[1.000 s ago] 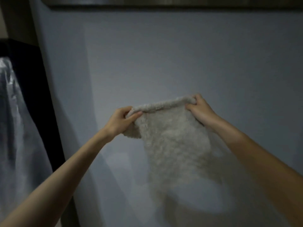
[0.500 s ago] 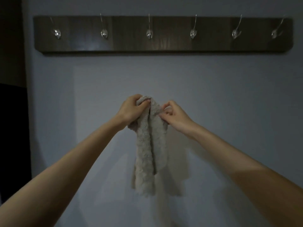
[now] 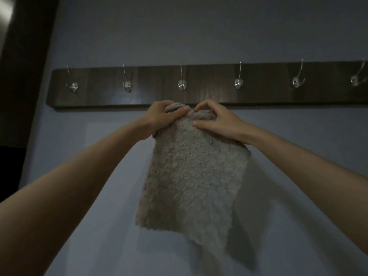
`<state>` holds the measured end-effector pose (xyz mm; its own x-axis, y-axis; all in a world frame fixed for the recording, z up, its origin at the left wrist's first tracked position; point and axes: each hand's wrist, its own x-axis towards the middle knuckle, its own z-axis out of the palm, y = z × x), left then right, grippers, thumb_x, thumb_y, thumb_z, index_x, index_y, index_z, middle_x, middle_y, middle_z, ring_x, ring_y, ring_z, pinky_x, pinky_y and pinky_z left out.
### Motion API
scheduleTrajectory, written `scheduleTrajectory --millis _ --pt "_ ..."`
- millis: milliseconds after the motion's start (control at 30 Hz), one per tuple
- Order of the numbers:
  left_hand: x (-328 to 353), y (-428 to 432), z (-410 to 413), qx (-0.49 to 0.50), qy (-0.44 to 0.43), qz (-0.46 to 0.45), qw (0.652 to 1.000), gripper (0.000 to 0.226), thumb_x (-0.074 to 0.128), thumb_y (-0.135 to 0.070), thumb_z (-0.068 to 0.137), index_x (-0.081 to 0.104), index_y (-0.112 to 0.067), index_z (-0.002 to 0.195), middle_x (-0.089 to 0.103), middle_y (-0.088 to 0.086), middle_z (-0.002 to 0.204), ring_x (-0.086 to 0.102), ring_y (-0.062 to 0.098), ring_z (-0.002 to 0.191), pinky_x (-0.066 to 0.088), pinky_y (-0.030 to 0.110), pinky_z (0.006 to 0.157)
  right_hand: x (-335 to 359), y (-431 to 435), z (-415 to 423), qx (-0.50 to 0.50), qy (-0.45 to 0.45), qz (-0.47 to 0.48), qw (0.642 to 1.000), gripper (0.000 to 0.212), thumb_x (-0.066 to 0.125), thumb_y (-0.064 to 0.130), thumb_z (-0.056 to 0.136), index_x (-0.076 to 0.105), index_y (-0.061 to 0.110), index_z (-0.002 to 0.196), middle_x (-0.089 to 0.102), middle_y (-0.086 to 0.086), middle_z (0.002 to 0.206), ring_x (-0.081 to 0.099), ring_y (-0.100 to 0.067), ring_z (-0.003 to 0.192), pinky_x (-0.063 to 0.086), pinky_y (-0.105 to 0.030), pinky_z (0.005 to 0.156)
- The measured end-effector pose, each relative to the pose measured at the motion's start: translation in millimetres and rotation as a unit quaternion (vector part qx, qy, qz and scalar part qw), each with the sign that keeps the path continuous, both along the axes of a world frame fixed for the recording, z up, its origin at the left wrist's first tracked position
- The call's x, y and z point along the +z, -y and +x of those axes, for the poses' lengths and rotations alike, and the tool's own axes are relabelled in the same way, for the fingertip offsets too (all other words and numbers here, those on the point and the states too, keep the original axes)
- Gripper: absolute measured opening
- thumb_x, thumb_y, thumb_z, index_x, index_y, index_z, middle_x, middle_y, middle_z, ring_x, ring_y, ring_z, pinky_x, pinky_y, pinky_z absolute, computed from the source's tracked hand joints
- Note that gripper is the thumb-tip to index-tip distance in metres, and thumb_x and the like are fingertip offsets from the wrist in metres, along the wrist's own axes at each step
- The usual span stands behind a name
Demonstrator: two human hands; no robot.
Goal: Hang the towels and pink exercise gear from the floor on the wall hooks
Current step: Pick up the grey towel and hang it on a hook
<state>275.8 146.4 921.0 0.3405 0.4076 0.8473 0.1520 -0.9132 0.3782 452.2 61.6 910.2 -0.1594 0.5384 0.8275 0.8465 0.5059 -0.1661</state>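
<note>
Rail mounted on wall, six hooks in row along it. Towel hangs before wall, top edge just under rail, below gap between third hook and fourth hook from left. Left hand grips top-left corner, right hand top-right, hands near each other. Door frame left of wall.

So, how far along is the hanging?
Done: nothing hung; the six hooks on the wooden rail are bare. In hand: left hand and right hand grip the beige towel just below the rail. Left: hooking it; the floor is out of view.
</note>
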Motion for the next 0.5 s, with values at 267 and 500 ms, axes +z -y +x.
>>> scheduleTrajectory --millis 267,500 --pt "52 -26 28 0.007 -0.029 0.217 0.976 0.046 0.065 -0.040 0.083 0.047 -0.026 0.122 0.049 -0.012 0.116 0.052 0.011 0.107 0.042 0.025 0.089 41 -26 33 -0.064 0.023 0.194 0.979 0.015 0.055 0.020 0.090 0.056 0.028 0.103 0.060 0.006 0.109 0.054 -0.011 0.102 0.041 -0.028 0.082" --pt "71 -41 81 0.089 -0.033 0.322 0.942 0.026 0.047 -0.049 0.091 0.053 -0.031 0.108 0.063 -0.006 0.104 0.059 0.018 0.095 0.050 0.043 0.085 60 -30 76 -0.124 0.005 0.263 0.957 0.011 0.057 0.017 0.089 0.063 0.023 0.096 0.063 -0.002 0.102 0.056 -0.010 0.094 0.039 -0.003 0.073"
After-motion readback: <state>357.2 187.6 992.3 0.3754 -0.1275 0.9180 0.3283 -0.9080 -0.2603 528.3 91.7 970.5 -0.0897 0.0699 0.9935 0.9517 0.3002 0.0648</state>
